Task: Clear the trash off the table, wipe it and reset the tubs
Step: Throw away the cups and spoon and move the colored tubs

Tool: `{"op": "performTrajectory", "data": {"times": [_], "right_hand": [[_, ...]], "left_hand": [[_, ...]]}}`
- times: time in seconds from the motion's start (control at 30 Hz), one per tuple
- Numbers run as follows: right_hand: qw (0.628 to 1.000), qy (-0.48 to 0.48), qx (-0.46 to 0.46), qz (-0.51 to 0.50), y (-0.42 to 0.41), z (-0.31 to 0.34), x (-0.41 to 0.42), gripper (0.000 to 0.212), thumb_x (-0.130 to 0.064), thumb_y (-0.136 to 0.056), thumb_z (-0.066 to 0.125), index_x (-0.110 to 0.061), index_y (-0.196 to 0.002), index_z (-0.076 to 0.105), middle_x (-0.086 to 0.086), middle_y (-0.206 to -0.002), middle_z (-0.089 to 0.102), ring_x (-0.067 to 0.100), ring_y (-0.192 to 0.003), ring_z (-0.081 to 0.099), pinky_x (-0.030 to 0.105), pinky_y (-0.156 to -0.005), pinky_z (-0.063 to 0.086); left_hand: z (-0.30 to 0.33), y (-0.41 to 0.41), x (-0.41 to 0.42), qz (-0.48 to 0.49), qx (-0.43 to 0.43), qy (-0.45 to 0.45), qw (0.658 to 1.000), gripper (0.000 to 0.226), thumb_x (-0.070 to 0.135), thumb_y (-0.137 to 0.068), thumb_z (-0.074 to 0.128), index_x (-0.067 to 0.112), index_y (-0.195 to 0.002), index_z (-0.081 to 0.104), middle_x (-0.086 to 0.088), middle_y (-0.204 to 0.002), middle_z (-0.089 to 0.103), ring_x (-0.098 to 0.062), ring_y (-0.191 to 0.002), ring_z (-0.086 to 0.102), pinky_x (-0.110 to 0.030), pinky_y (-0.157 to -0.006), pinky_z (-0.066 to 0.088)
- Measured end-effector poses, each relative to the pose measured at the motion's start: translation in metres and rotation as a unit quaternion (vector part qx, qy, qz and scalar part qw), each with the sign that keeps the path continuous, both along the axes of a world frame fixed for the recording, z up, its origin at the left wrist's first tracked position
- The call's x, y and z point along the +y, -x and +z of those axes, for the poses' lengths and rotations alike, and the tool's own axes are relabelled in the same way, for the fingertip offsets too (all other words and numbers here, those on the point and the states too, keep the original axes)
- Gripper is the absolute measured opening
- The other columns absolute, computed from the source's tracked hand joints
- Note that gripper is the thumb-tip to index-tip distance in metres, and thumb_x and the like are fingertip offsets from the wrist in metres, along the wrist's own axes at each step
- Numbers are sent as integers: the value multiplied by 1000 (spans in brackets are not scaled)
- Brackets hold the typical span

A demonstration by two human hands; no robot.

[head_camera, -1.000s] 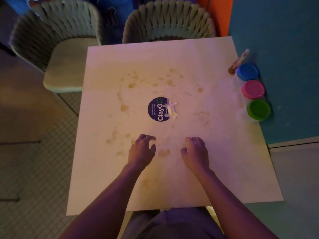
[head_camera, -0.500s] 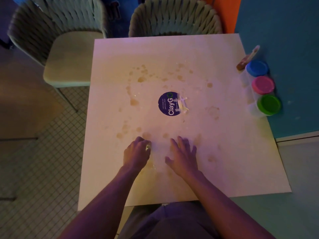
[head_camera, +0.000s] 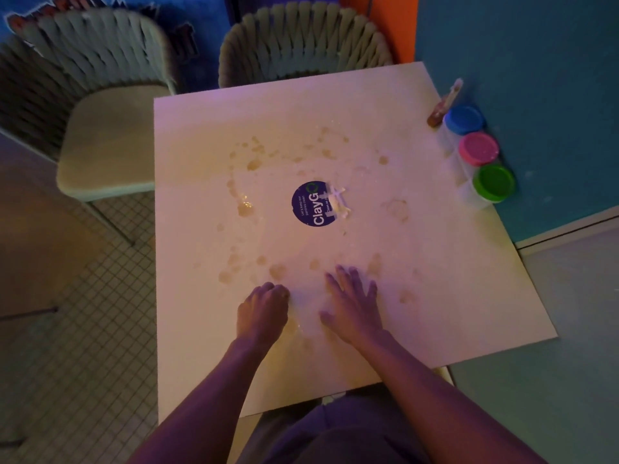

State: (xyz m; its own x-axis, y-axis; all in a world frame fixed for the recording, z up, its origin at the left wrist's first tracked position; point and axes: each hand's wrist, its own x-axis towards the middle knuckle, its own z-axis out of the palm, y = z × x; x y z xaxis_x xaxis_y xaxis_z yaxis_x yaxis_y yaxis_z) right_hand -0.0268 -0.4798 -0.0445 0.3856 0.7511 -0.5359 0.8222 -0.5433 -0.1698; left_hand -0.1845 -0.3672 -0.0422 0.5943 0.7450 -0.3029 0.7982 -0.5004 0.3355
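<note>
Two bare hands rest on the stained white square table (head_camera: 435, 296): left hand (head_camera: 263, 311) curled into a fist, contents not discernible; right hand (head_camera: 353, 304) flat, fingers spread. Three lidded tubs, blue (head_camera: 464, 119), pink (head_camera: 478, 149), green (head_camera: 494, 182), line the table's right edge by the wall.

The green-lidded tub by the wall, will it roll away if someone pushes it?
Probably not. The green-lidded tub stands upright on the table, so it should slide, not roll. It looks like small clear plastic, likely light, so a push might tip it. It sits close beside the pink-lidded tub, which it might bump.
</note>
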Motion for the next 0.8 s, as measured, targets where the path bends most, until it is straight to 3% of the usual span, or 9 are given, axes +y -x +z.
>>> {"op": "performTrajectory", "data": {"times": [0.33,0.6,0.7,0.8], "right_hand": [[1000,-29,4,10,-3,1,-5,75,-50,-97,49,-25,-158,13,3,-167,1,29,-154,-4,59,-120,10],[990,-104,9,-90,-20,5,-43,60,-43,-99,46,-23,-153,30,4,-164,21,28,-152,14,50,-120,18],[976,-148,17,-156,-29,9,-62,53,-40,-98,49,-22,-147,41,4,-155,37,27,-146,27,46,-117,29],[939,-224,47,-256,-40,16,-86,38,-35,-98,52,-21,-133,56,1,-135,55,22,-127,46,39,-101,47]], "left_hand": [[9,-15,-17,-28,-72,37,996,12,32,-95,61,32,-102,70,10,-100,68,-19,-87,68,-33,-71,54],[21,-54,-36,-34,-126,69,989,10,29,-89,72,31,-97,67,14,-88,71,-6,-75,66,-26,-69,54],[24,-75,-51,-41,-139,77,987,7,30,-87,74,30,-92,69,13,-87,72,-6,-78,67,-26,-71,55],[27,-99,-75,-75,-153,84,982,7,29,-87,76,31,-92,72,15,-88,72,-5,-82,67,-28,-75,57]]}}
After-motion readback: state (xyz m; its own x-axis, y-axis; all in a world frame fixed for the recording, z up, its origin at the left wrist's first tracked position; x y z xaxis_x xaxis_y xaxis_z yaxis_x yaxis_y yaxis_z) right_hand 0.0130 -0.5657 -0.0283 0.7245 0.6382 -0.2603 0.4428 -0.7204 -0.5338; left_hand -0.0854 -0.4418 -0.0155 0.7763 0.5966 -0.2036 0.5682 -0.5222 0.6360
